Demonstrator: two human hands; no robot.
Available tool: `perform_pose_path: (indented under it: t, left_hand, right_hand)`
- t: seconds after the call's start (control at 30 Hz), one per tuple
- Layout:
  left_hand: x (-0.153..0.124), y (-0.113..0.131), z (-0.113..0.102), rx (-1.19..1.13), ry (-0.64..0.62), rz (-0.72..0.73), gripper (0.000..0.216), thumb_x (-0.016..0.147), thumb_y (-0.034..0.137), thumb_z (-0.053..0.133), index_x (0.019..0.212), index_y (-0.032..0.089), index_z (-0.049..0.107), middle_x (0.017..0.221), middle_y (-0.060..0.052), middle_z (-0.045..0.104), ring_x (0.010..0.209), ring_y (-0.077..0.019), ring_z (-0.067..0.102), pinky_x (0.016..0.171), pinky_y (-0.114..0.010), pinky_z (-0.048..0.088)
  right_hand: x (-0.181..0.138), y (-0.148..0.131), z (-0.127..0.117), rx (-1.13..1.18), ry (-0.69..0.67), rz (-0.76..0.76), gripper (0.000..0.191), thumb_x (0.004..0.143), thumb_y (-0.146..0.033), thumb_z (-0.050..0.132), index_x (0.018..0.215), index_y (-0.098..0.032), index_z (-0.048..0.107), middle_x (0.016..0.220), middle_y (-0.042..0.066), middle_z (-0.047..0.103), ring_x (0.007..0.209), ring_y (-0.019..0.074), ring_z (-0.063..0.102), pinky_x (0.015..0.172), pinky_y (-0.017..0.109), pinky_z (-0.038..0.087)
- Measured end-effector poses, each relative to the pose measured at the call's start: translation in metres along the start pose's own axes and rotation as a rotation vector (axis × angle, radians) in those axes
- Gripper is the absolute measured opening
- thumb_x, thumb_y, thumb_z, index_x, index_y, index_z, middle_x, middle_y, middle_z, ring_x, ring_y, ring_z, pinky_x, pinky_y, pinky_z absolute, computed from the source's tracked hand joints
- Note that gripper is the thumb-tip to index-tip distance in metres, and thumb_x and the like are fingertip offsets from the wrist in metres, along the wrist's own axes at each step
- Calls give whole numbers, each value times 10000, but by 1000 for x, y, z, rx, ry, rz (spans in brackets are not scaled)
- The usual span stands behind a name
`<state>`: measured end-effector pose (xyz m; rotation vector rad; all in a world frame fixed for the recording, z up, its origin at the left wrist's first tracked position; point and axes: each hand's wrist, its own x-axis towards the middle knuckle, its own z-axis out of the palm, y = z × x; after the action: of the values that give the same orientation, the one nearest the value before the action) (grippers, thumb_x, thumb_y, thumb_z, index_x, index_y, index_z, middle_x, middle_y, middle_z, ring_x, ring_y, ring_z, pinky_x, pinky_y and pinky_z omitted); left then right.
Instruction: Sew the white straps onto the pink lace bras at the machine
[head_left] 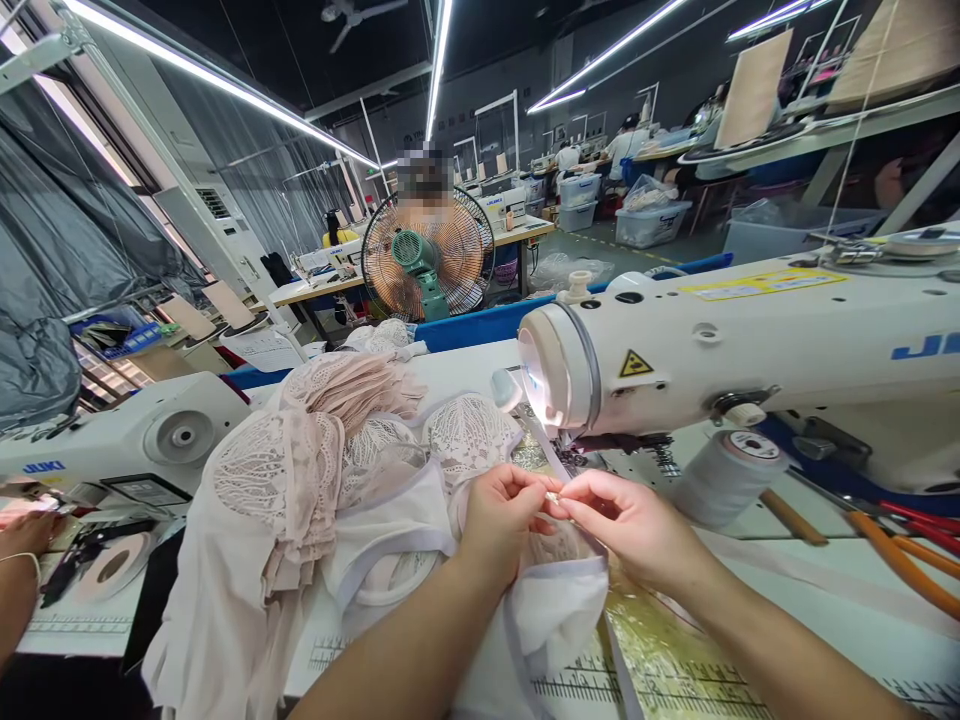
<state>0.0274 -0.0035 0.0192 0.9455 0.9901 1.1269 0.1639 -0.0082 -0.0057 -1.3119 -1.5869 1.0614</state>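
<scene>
Fingertips of my left hand [501, 525] and my right hand [634, 520] meet in front of the sewing machine, both closed in a pinch on a small white piece [553, 497]. Its exact kind is too small to make out. Beneath my hands lies a white lace bra [471, 435], its fabric band [559, 610] hanging toward me below my fingers. To the left, a stack of pale pink lace bra pieces [300, 450] is heaped on the table, with sheer cloth draping over the front edge.
The sewing machine [720, 345] reaches in from the right, its lamp lit. Beside it are a grey thread cone [731, 475] and orange-handled scissors [904, 560]. At left, another person's hand [30, 530] is by a second machine [172, 435]. A large fan [427, 255] stands ahead.
</scene>
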Motion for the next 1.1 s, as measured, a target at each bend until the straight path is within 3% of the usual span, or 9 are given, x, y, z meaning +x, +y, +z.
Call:
perform_pose_path:
  t: [0.63,0.8,1.1]
  left_hand:
    - [0,-1,0,16,0,8,84,607,201,586,607,124,551,655,-29,629,498,-76,551,432,-168,418]
    - [0,-1,1,37,13,14,84,594,198,592,600,126,551,726,-42,637,507,-73,541,416,-164,405]
    - [3,-4,0,57,39,35,108,594,225,616,596,134,559,541,12,542,483,-77,501,415,-171,405]
  right_hand:
    - [0,-1,-3,24,-32,-28,221,756,-365,516,727,-184,638,755,40,638,690,175,565,606,273,434]
    - [0,-2,-3,29,-24,-30,226,752,-373,514,713,-184,632,723,33,630,663,167,555,590,270,428]
    - [1,0,-5,23,-26,-22,214,766,-360,514,710,-181,617,671,20,609,617,154,531,554,258,415]
